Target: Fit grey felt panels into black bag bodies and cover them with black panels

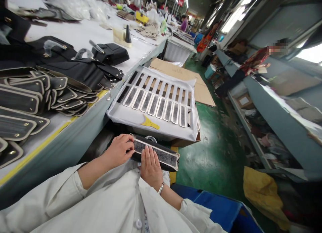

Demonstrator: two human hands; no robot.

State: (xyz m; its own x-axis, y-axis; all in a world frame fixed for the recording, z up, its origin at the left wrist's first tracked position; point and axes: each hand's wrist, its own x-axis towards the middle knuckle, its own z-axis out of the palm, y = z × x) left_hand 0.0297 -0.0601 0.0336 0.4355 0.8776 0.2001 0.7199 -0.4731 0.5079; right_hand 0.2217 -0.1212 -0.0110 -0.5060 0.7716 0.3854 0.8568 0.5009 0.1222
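Across my lap lies a black bag point(166, 166), and a long grey panel with cream edges point(164, 156) rests along its upward face. My left hand point(121, 150) has its fingers curled and closed on the panel's left end. Flat on the middle of the panel is my right hand point(151, 167), fingers stretched out side by side. Part of the bag is hidden beneath my hands. Just beyond it, a cloth-covered board point(118, 115) carries a row of several similar cream-edged strips point(156, 107) and a yellow flat tool point(150, 122).
On the white worktable point(83, 33) at left sit black bags point(110, 53) and a pile of cream-edged dark pieces point(20, 97). Flattened cardboard point(203, 89) lies behind the board. A blue bin point(213, 206) stands beside me at right. Another person point(254, 63) is at the right-hand bench.
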